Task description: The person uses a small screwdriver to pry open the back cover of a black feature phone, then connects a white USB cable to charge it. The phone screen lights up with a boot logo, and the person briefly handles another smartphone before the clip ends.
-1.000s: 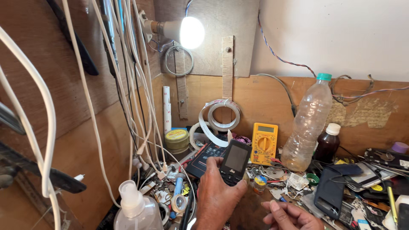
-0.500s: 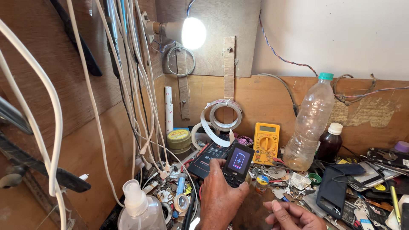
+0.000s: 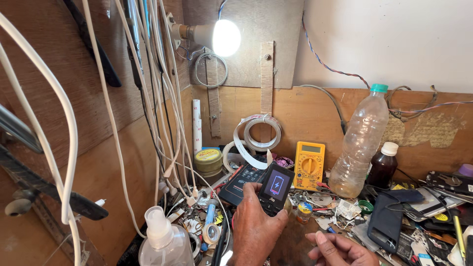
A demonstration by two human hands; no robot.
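Observation:
My left hand [image 3: 254, 227] grips a small black keypad phone [image 3: 276, 188] upright over the cluttered bench. Its little screen is lit and shows a charging battery symbol. My right hand [image 3: 340, 249] rests low at the bottom edge, fingers loosely curled and holding nothing that I can see. Just behind the phone lies a flat black device with buttons [image 3: 241, 183]. A yellow multimeter [image 3: 309, 165] leans against the wooden back wall to the right of the phone.
Many white and black cables [image 3: 162, 118] hang at the left. A lit bulb [image 3: 225, 37] shines above. A clear plastic bottle [image 3: 358, 143], a dark brown bottle [image 3: 383, 166], tape rolls [image 3: 262, 133], a white spray bottle [image 3: 163, 241] and several phones [image 3: 433, 199] crowd the bench.
The phone's screen went from dark to lit with a battery symbol. My left hand lowered the phone slightly; my right hand stayed put.

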